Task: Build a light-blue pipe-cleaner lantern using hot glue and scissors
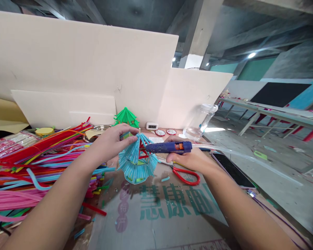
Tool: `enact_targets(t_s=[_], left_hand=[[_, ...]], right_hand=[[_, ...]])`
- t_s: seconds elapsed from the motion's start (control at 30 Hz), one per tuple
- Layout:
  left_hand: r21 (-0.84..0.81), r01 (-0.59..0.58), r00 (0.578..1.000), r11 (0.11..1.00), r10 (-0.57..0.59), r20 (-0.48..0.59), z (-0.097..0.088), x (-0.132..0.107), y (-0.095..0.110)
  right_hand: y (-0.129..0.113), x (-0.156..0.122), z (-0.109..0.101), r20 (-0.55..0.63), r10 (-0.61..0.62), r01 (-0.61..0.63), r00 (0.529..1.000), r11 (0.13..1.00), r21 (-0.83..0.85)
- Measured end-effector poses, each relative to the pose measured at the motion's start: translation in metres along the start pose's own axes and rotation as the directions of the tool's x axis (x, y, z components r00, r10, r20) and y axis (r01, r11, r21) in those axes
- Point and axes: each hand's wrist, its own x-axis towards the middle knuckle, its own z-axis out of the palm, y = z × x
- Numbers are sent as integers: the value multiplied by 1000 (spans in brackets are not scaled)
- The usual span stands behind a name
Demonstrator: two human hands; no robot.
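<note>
A light-blue tiered pagoda model [137,163], made of pipe-cleaner strips, stands on the cardboard near the middle. Its top is pinched by my left hand [120,139], whose fingers curl round the peak from the left. My right hand [184,156] grips a dark-blue hot glue gun [169,147], and the nozzle points left at the upper tier's red ribs. A clear glue stick [232,152] trails out of the gun's back end. Below the right hand lie red-handled scissors [186,176], their blades partly hidden behind the model.
Colourful pipe cleaners [41,170] heap up at the left. Behind the model are a green umbrella-like roof [126,117], a small digital clock [152,125] and a plastic water jug [200,121]. A phone [233,170] lies at the right table edge. White boards [94,62] wall off the back.
</note>
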Motion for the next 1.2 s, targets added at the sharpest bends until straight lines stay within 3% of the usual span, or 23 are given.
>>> enact_targets(t_s=[0.6, 0.97, 1.2], left_hand=[[-21, 7, 1000, 1000, -7, 1, 0, 0, 1], [-8, -1, 1000, 1000, 1, 9, 0, 2, 1], [-17, -13, 1000, 1000, 13, -1, 0, 2, 0]], right_hand=[[-2, -2, -7, 163, -58, 76, 985, 991, -109], [-25, -13, -6, 212, -117, 195, 970, 896, -398], [-28, -17, -11, 241, -162, 241, 957, 906, -348]])
